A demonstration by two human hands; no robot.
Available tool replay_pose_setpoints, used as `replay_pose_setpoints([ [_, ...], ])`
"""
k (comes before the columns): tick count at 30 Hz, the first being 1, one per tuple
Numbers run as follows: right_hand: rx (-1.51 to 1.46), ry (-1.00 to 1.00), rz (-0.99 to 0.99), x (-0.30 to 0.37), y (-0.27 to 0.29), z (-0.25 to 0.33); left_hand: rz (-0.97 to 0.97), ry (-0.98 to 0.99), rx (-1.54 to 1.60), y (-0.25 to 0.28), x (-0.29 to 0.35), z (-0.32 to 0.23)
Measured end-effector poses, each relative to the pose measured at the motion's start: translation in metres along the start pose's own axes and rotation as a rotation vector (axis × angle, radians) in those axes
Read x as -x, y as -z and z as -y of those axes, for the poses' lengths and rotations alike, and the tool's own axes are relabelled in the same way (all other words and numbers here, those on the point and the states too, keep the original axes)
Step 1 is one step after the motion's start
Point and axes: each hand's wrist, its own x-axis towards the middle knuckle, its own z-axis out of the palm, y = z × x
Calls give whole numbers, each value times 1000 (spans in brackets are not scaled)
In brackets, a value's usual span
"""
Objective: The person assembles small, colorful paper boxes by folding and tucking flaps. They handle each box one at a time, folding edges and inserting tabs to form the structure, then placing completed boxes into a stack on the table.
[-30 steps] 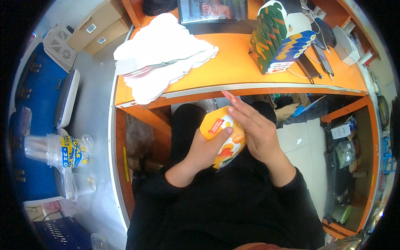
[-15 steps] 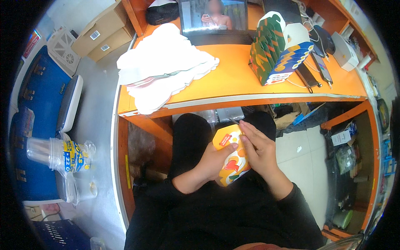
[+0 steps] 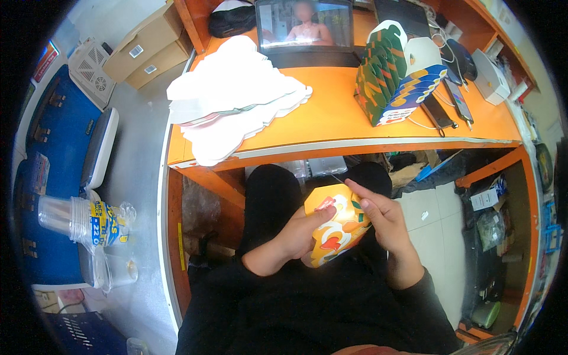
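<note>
My left hand (image 3: 294, 238) is closed on a yellow carton (image 3: 334, 244) printed with white, orange and red shapes, the thumb lying on its upper face. The carton is held above my lap and tilted. At its right edge, my right hand (image 3: 387, 222) is closed, thumb against bent index finger. A thin pointed tool (image 3: 336, 178) sticks out past the fingertips over the carton's far end; most of it is hidden, so I cannot make out its kind. On the orange desk (image 3: 331, 112) lies a pile of white die-cut card blanks (image 3: 228, 89).
Nested green and blue printed cartons (image 3: 381, 83) stand on the desk's right, beside phones (image 3: 458, 99) and cables. A lit screen (image 3: 305, 26) is at the back. Bagged clear plastic cups (image 3: 77, 219) lie on the grey counter at left, below cardboard boxes (image 3: 148, 47).
The carton has turned in my left hand, its right side now showing more. My right hand has gone from fingers stretched along the carton to a curled pinch at its far right corner.
</note>
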Motion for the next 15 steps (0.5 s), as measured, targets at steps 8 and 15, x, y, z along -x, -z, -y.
replay_pose_setpoints([
  [8,-86,-205,58,7,6,13,110,80,-280,-1,0,2],
  [15,247,117,-133,24,-5,14,67,-12,-298,-27,3,-13],
])
